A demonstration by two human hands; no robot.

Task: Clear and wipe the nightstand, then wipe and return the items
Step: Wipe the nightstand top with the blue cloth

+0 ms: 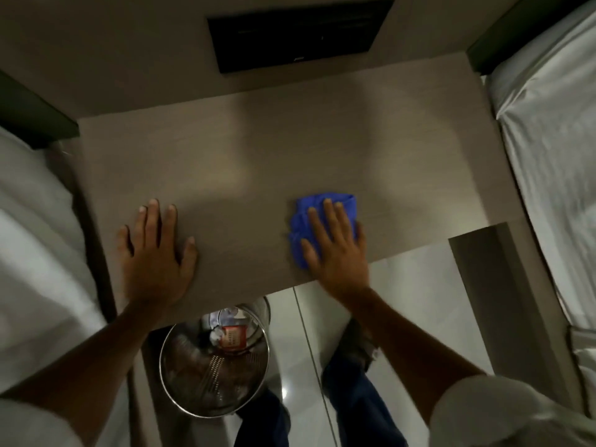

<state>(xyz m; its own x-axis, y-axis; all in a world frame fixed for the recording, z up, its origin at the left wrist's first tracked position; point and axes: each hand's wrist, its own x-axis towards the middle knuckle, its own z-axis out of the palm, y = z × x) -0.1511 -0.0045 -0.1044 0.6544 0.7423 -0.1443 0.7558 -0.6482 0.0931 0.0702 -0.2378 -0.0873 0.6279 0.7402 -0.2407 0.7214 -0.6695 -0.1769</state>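
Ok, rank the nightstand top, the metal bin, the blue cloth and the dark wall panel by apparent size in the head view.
1. nightstand top
2. metal bin and dark wall panel: look alike, unranked
3. blue cloth, partly hidden under the right hand

Head view, steeply down over nightstand

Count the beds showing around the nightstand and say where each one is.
2. One bed lies along the left side of the nightstand; the other bed lies along its right side. Both run past the picture's edges, so only parts show.
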